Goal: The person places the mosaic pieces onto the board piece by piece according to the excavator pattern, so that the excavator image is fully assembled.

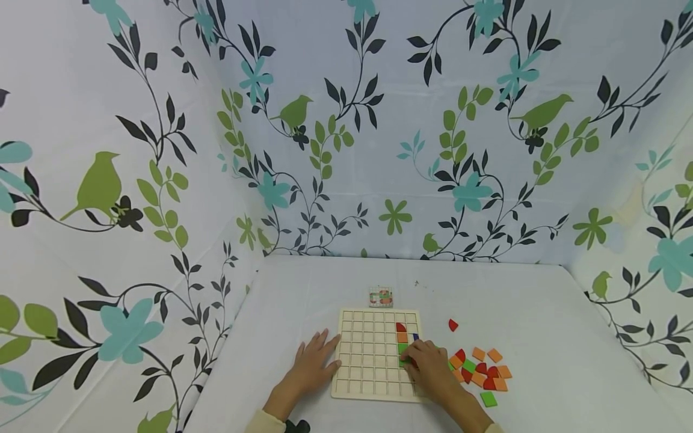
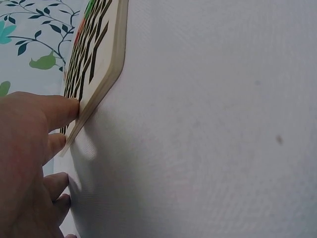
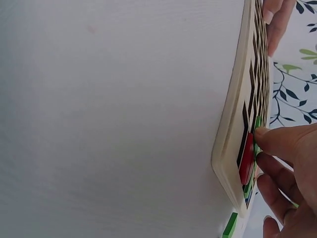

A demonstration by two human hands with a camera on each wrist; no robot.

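A wooden grid board lies on the white table. My left hand rests at its left edge with fingers spread; in the left wrist view the thumb touches the rim. Over the board's right columns, my right hand pinches a small green tile between thumb and fingers, at a cell. Above it in the same column sit a red quarter-round tile, an orange tile and a green tile. A red tile lies near the board's corner. The right hand hides some cells.
Right of the board lies a loose pile of red, orange and green tiles. A lone red tile is above it, a green tile below. Behind the board lies a small pattern card. Patterned cloth surrounds the table.
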